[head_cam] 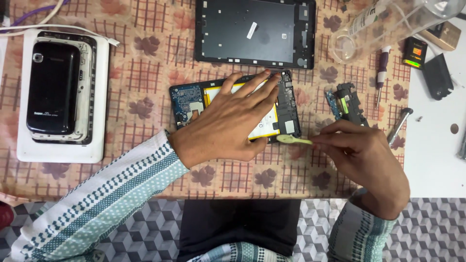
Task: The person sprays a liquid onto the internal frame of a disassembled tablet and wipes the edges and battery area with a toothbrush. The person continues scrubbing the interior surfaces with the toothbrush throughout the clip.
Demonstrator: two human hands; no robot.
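Working at a table under a patterned cloth (145, 92), brown flowers and red grids. Far centre, the detached dark back cover (255, 31) is lying inside-up, well apart from my hands. Far left, a white slab (29, 145) is carrying a stack of two other devices, the top one a glossy black phone (52, 87). Centre of the cloth, the opened tablet (286, 104) is lying face down, circuit board showing at its left end, a yellow-edged battery pack across the middle. My left hand (225, 123) is resting flat over that battery, fingers spread and pressing down, holding the body steady rather than gripping it. My right hand (361, 157) is sitting just right of the tablet's near right corner, thumb and fingers pinching a pale green pry tool (293, 139), its flat tip touching the tablet's near edge. I am judging the tablet as light, thin and stiff but fragile: the battery looks soft-walled and should not be bent or poked, so I am keeping pressure broad and would lift only by the frame edges. Right of the tablet, a small removed black module (350, 102) is lying loose; beyond it a screwdriver (381, 73) and a clear plastic bottle (388, 24) on its side.
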